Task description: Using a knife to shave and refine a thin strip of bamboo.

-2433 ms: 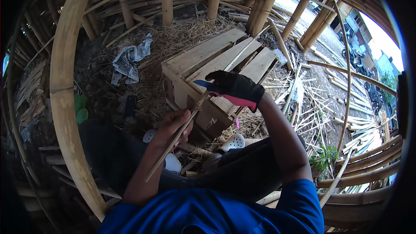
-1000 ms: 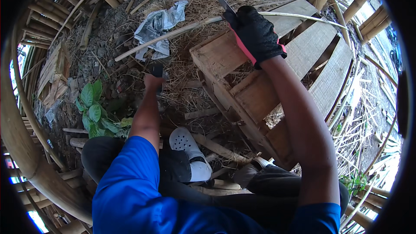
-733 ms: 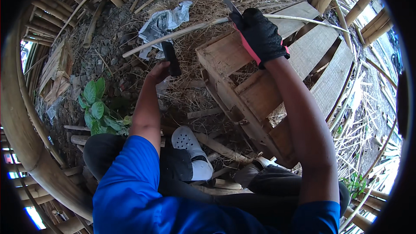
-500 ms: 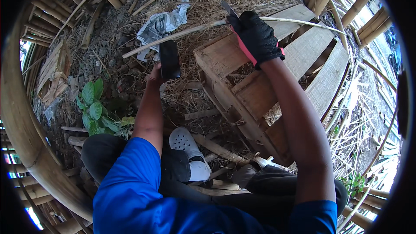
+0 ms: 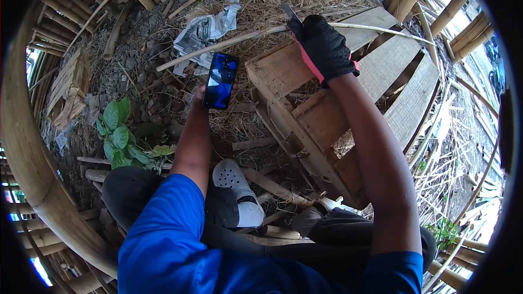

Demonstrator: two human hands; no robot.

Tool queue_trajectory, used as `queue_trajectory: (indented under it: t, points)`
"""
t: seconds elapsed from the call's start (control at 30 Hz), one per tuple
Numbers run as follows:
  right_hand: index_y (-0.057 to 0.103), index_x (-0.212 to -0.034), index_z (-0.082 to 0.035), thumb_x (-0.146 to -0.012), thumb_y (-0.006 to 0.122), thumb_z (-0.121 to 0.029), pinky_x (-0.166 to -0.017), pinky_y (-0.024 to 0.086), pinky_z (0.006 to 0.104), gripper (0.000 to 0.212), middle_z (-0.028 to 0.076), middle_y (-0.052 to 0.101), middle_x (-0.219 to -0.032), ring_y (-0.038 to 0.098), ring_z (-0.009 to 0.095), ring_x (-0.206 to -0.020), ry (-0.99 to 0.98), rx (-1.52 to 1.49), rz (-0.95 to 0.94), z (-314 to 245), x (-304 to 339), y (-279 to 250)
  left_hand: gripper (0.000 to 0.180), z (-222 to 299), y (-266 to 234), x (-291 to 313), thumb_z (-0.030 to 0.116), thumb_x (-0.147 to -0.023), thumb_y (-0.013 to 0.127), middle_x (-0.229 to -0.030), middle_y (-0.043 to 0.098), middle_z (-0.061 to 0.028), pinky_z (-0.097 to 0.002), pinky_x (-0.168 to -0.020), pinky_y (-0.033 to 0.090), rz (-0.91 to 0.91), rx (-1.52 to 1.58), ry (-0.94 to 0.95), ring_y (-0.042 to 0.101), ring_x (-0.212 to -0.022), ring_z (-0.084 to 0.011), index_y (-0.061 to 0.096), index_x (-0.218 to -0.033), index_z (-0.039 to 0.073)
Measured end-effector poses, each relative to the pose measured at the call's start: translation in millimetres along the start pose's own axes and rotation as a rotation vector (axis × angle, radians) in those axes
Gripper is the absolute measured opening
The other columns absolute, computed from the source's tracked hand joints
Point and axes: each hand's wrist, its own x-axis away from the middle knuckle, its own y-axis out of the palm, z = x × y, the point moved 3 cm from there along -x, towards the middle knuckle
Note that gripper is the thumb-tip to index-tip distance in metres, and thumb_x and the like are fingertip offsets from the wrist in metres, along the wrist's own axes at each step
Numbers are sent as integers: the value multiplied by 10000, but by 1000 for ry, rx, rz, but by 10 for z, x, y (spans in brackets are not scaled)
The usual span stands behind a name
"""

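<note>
1. Your left hand (image 5: 200, 95) holds a phone (image 5: 220, 80) with a shiny, smooth glass front.
2. Your right hand (image 5: 325, 46) wears a black cloth glove with a matt, knitted look and a pink edge.
3. That hand grips a thin bamboo strip (image 5: 229, 43), pale and dry, and a knife (image 5: 291, 13) with a dull grey metal blade.
4. The crate (image 5: 348, 109) under it is rough bare wood.
5. Far left lies crumpled newspaper (image 5: 204, 30) on dry straw.
6. Near you, the clog (image 5: 239, 193) looks like smooth white plastic.
</note>
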Motion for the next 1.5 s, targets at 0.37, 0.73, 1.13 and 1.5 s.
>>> queue_trajectory:
  t: [0.37, 0.73, 1.13, 1.5]
  points:
    - [641, -969, -53, -1003, 548, -581, -818, 539, 528, 537, 227, 714, -910, 695, 440, -925, 56, 3, -53, 22, -13, 25, 1116, -8, -87, 108, 513, -685, 870, -1383, 595, -190, -442, -1046, 535, -4, 27, -133, 643, -1207, -306, 378, -1524, -34]
    - [650, -967, -54, -1006, 538, -589, -815, 542, 527, 549, 227, 717, -910, 697, 440, -919, -55, 63, 0, 235, -6, 155, 841, 143, -597, 265, 470, -741, 876, -1239, 703, -118, -435, -992, 567, 769, -351, -422, 683, -1143, -264, 569, -1369, 2]
    - [669, -939, -41, -1010, 545, -569, -823, 547, 516, 547, 227, 718, -902, 700, 432, -930, -2, -4, -5, -44, -15, 49, 750, 264, -1241, 1320, 412, -547, 971, -1115, 744, -158, -466, -798, 625, 1344, -1536, -746, 756, -979, -292, 713, -1131, 19]
    - [682, -948, -43, -1014, 530, -567, -842, 544, 513, 550, 237, 719, -927, 699, 431, -958, -23, 14, -47, -41, -75, 44, 1051, -97, -1118, 1405, 484, -578, 964, -1299, 674, -159, -495, -956, 581, 1395, -1612, -904, 687, -1167, -322, 489, -1402, 38]
